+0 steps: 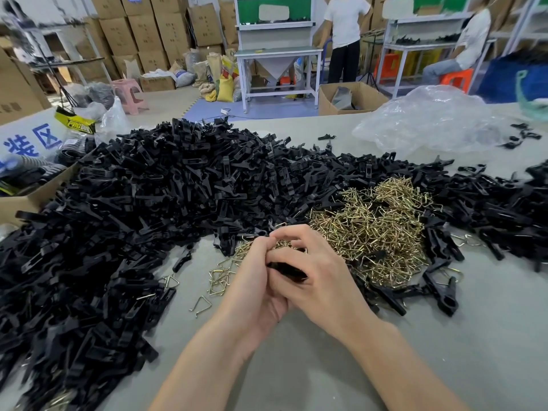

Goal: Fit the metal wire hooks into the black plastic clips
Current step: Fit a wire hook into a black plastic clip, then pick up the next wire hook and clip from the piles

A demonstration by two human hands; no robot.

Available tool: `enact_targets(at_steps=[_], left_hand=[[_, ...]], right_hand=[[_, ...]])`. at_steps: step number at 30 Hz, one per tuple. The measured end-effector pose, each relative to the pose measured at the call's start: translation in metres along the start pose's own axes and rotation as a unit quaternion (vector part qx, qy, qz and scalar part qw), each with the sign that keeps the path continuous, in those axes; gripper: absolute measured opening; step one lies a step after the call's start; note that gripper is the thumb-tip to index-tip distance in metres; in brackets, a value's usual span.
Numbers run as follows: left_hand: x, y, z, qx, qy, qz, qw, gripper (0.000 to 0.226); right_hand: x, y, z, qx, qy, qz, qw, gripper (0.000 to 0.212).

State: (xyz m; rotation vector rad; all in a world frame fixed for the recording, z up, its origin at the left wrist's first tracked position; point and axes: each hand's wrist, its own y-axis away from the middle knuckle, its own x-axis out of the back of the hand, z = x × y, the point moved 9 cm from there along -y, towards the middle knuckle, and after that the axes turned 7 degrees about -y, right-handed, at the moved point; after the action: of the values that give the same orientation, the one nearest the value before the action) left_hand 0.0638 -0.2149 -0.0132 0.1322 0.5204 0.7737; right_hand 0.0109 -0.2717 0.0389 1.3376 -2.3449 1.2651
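A grey table (296,366) is carrying a sprawling heap of black plastic clips (148,203) across the frame's left and middle, with metal wire hooks (370,232) piling at centre right. Stacked cardboard boxes (142,31) are lining the upper left. An open carton (350,97) above centre is holding something dark. At lower centre, the left hand (252,280) and right hand (314,280) are curling together around one clip (284,269).

Black all over here: the plastic clips (148,188) are jet black on a pale grey table (296,366), and the wire hooks (370,232) gleam brassy gold! There's a clear plastic bag (430,120), a pink stool (129,93), an orange stool (456,78), brown cardboard boxes (166,28), a yellow sack (225,87), and blue lettering on a white sign (29,140)
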Motion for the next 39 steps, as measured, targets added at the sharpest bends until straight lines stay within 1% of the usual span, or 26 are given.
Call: enact_targets(at_steps=[3,7,10,14,17,18,21,23,25,26,29,31,32,33,35,37,39], left_hand=[[0.002,0.000,0.001,-0.008,-0.005,0.020,1.000,0.035],[0.003,0.000,0.003,-0.028,-0.005,0.040,0.999,0.050],[0.002,0.001,0.004,-0.038,-0.005,0.049,0.998,0.055],[0.001,0.001,0.004,-0.047,-0.023,0.044,0.998,0.049],[0.003,0.003,0.005,-0.054,-0.031,0.041,0.997,0.038],[0.003,0.003,0.006,-0.061,-0.034,0.042,0.997,0.038],[0.004,0.003,0.008,-0.091,-0.050,0.056,0.993,0.051],[0.006,0.005,0.011,-0.112,-0.092,0.073,0.987,0.057],[0.014,0.012,0.021,-0.153,-0.157,0.117,0.969,0.054],[0.020,0.016,0.028,-0.192,-0.208,0.139,0.949,0.054],[0.022,0.032,0.041,-0.309,-0.371,0.164,0.860,0.047],[0.015,0.037,0.041,-0.349,-0.457,0.162,0.802,0.032],[0.013,0.039,0.040,-0.357,-0.485,0.168,0.780,0.025],[0.013,0.040,0.039,-0.359,-0.497,0.176,0.770,0.022],[0.018,0.041,0.039,-0.346,-0.490,0.196,0.776,0.032],[0.020,0.042,0.038,-0.331,-0.479,0.204,0.787,0.034],[0.019,0.044,0.036,-0.324,-0.483,0.207,0.787,0.025]], right_hand=[[0.001,0.000,-0.001,0.006,-0.002,0.006,1.000,0.019],[0.001,0.001,-0.003,0.014,-0.002,0.011,1.000,0.019],[0.000,0.002,-0.002,0.013,-0.004,0.007,1.000,0.018],[0.001,0.002,-0.001,0.013,-0.003,0.008,1.000,0.018],[0.001,0.002,-0.004,0.027,0.019,0.014,0.999,0.020],[0.001,0.002,-0.005,0.034,0.027,0.015,0.999,0.021],[0.005,0.003,-0.006,0.046,0.039,0.018,0.998,0.024],[0.010,0.004,-0.007,0.050,0.044,0.031,0.997,0.026],[0.017,0.006,-0.004,0.042,0.034,0.049,0.997,0.027],[0.020,0.007,-0.001,0.032,0.027,0.058,0.997,0.028],[0.025,0.012,0.010,-0.028,-0.032,0.067,0.997,0.027],[0.026,0.015,0.014,-0.067,-0.077,0.066,0.993,0.029],[0.029,0.017,0.015,-0.081,-0.086,0.073,0.990,0.028],[0.033,0.019,0.016,-0.098,-0.097,0.089,0.986,0.026],[0.052,0.028,0.023,-0.151,-0.146,0.151,0.966,0.025],[0.083,0.039,0.037,-0.198,-0.203,0.223,0.932,0.024],[0.131,0.047,0.053,-0.221,-0.248,0.307,0.892,0.023]])
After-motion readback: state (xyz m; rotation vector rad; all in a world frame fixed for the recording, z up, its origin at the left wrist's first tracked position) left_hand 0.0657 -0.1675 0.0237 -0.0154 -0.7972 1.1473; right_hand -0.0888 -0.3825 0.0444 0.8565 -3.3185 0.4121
